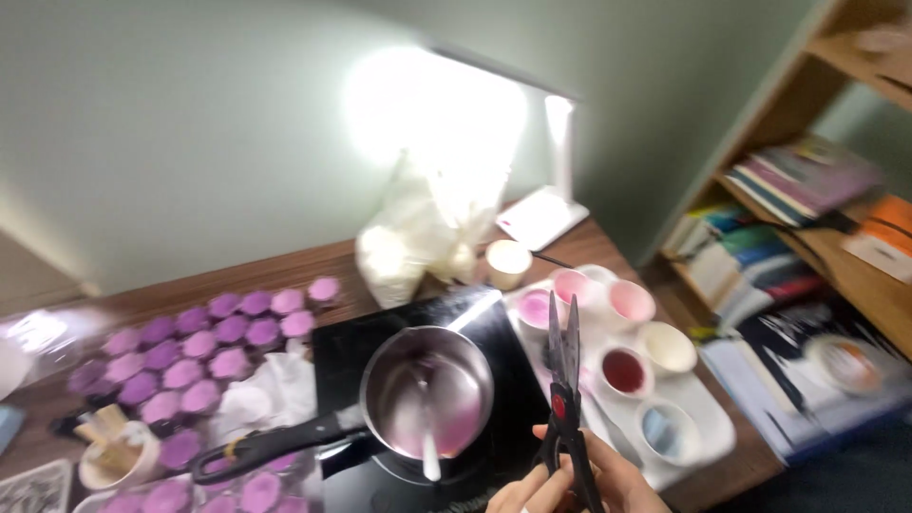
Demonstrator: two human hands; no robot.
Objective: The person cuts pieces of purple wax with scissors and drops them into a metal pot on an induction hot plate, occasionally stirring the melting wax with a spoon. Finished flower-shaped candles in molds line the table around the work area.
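Note:
My right hand holds black scissors by their handles at the bottom of the view, blades closed and pointing up over the white tray. My left hand touches the scissors' handles from the left; only its fingers show. Just left of the scissors stands a small steel saucepan with a black handle on a black induction hob. Pinkish liquid and a white spoon lie in the pan.
The white tray carries several small cups with pink, red, cream and blue contents. Many purple flower-shaped pieces cover the wooden table's left. A white plastic bag and a lit desk lamp stand behind the hob. A bookshelf is at right.

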